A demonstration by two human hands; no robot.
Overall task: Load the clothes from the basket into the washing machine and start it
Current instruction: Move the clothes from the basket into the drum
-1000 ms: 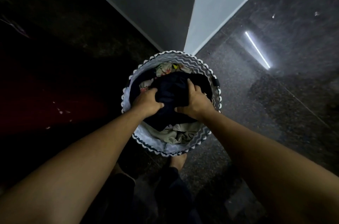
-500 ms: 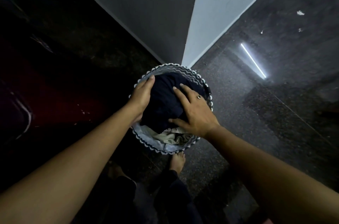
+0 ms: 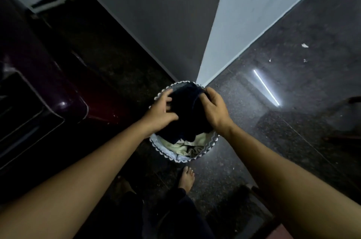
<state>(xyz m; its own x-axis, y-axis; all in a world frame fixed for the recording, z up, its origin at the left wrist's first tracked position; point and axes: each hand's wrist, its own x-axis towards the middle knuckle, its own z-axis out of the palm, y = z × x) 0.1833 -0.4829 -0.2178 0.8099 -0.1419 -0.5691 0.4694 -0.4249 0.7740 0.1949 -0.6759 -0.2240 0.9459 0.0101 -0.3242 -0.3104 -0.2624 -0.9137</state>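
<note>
A dark garment (image 3: 185, 119) bunches over pale clothes (image 3: 176, 146) in the round scallop-trimmed basket (image 3: 166, 153).

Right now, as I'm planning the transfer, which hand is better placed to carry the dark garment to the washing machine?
Left, probably: the left hand grips the dark garment on the side toward the washing machine.

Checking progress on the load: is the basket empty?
No, pale patterned clothes lie in the basket beneath the dark garment.
</note>
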